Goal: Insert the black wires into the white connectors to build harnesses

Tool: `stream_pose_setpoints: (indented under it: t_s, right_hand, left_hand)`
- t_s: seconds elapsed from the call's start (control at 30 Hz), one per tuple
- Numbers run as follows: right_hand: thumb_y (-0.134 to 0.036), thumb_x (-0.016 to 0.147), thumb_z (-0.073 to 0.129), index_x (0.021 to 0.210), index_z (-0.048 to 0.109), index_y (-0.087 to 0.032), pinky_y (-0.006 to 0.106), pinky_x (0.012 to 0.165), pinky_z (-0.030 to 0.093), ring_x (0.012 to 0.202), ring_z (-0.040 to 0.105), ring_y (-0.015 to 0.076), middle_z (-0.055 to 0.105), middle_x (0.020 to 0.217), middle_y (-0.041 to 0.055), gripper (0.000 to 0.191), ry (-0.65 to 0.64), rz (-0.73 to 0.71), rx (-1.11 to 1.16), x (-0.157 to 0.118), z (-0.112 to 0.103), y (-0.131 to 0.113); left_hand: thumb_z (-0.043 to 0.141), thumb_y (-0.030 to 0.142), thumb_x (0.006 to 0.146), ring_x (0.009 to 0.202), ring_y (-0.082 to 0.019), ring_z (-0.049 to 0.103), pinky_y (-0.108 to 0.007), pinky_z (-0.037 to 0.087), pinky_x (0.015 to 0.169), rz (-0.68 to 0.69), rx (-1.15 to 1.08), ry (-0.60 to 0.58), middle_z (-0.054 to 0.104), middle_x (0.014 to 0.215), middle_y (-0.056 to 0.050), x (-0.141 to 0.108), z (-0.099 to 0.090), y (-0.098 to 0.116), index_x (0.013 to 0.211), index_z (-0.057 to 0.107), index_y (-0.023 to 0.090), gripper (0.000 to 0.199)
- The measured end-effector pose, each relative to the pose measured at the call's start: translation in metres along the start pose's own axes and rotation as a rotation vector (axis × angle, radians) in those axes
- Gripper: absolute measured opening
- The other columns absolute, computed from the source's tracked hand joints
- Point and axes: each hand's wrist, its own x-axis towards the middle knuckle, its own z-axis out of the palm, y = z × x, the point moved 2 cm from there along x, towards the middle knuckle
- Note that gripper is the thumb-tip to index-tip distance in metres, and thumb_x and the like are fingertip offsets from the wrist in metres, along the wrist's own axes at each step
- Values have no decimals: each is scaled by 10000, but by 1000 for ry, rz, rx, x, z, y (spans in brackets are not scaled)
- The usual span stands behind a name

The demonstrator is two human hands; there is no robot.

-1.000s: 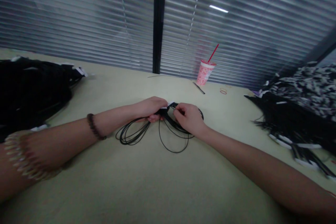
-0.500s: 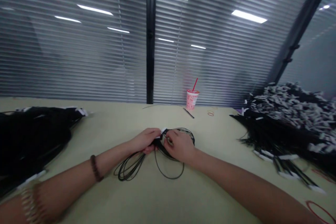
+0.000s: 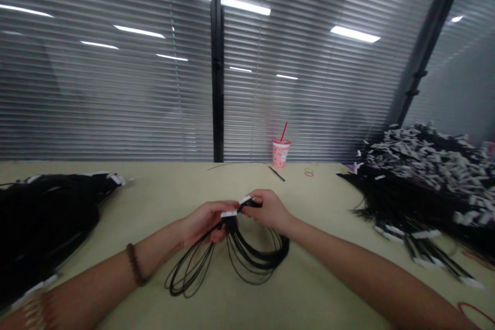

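In the middle of the head view is a looped black wire harness (image 3: 266, 260) with white connectors at its ends. My left hand (image 3: 207, 221) is closed around its wires, next to one white connector (image 3: 229, 214). Thin wire loops hang below that hand on the left. My right hand (image 3: 269, 211) pinches the harness near a second white connector (image 3: 245, 199), close beside the left hand. Thicker black loops droop between and below both hands, over the table. The right fingertips are partly hidden.
A pale table (image 3: 162, 191) carries a dark wire pile (image 3: 46, 221) at left and a large heap of black wires with white connectors (image 3: 425, 165) at right. A pink cup (image 3: 280, 153) with a straw, a black stick (image 3: 276, 174) and rubber bands (image 3: 308, 172) lie toward the back.
My hands have turned the harness, so both white connectors now show clearly. Its loops hang lower and wider. The right hand has shifted slightly, and the camera has tilted up a little.
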Motion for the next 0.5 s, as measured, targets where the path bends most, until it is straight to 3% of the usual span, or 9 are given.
stream_pose_setpoints:
  t_s: [0.1,0.27,0.4,0.5]
  right_hand:
    - [-282,605,633,722,604,-147,188,470,337,520,506,92,592,592,-3,181,40,58,80,2,-1,2]
    - [-188,564,620,669,582,-154,182,460,321,493,479,78,560,537,-29,117,43,98,248,4,1,-3]
    - [-124,560,566,648,545,-154,171,429,281,446,417,51,503,484,-62,95,40,118,478,0,3,-17]
    - [-139,586,539,604,506,-148,174,390,235,393,352,38,444,441,-72,38,22,229,685,-1,2,-15]
  left_hand:
    - [577,283,710,366,-46,447,-148,311,344,68,87,-7,532,606,22,-2,8,0,984,517,176,300]
    - [633,292,675,384,-50,461,-167,363,380,58,156,-11,531,599,26,-2,13,-3,975,534,151,346]
    - [575,390,709,406,-56,457,-158,325,361,5,64,42,567,613,-6,-1,10,0,924,571,140,330]
    - [511,425,745,498,-94,513,-183,391,442,-13,-69,84,591,631,-40,-1,5,2,888,601,115,353]
